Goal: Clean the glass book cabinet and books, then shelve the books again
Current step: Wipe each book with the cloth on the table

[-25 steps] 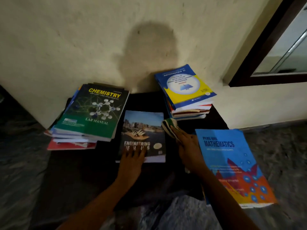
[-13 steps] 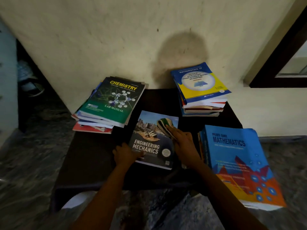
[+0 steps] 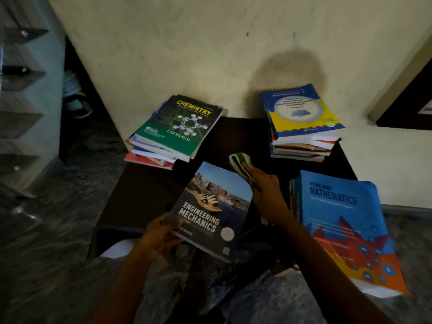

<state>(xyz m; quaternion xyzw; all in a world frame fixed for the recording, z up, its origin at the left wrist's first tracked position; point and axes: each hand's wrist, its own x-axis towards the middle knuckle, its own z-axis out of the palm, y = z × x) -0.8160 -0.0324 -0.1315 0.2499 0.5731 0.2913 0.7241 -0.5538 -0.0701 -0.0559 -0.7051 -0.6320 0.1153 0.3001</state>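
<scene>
engineering mechanics book (image 3: 210, 206), long axis pointing away: left hand (image 3: 161, 232) gripped near corner; right hand (image 3: 266, 192) held cloth (image 3: 239, 163) beside far corner.

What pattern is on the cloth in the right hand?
Striped green, white and dark, the cloth held by the right hand. Head view, the only one.

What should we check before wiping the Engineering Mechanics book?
1. Grip: the left hand grips the Engineering Mechanics book at its near corner: ok.
2. Tool: the right hand holds the striped cloth: ok.
3. Cloth on the cover: not ok, it sits at the far corner's edge.
4. Book fully on the table: not ok, its near end juts past the front edge.
5. Dust on the cover: cannot tell, too dim.
</scene>
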